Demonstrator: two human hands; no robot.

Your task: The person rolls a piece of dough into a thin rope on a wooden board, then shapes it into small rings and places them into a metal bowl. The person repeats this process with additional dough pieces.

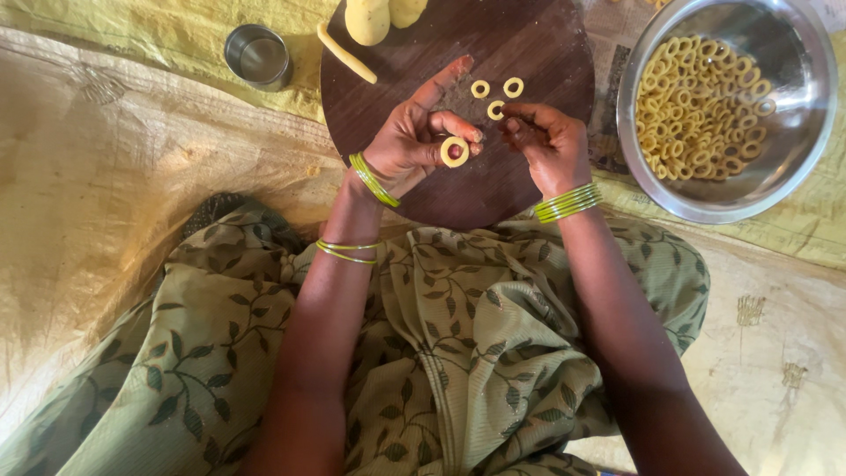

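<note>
My left hand (414, 132) holds a small pale-yellow dough ring (455, 152) wrapped round one fingertip, over a round dark wooden board (529, 53). My right hand (548, 141) hovers just right of it, fingers curled, fingertips near one of three finished dough rings (496, 110) lying on the board. At the board's far edge lie a rolled dough strip (345, 53) and two dough lumps (368, 19). Green bangles circle both wrists.
A steel bowl (797, 159) holding several dough rings stands at the right on newspaper. A small steel cup (257, 56) sits at the far left of the board. Woven plastic sheeting covers the floor; my lap in leaf-print cloth fills the foreground.
</note>
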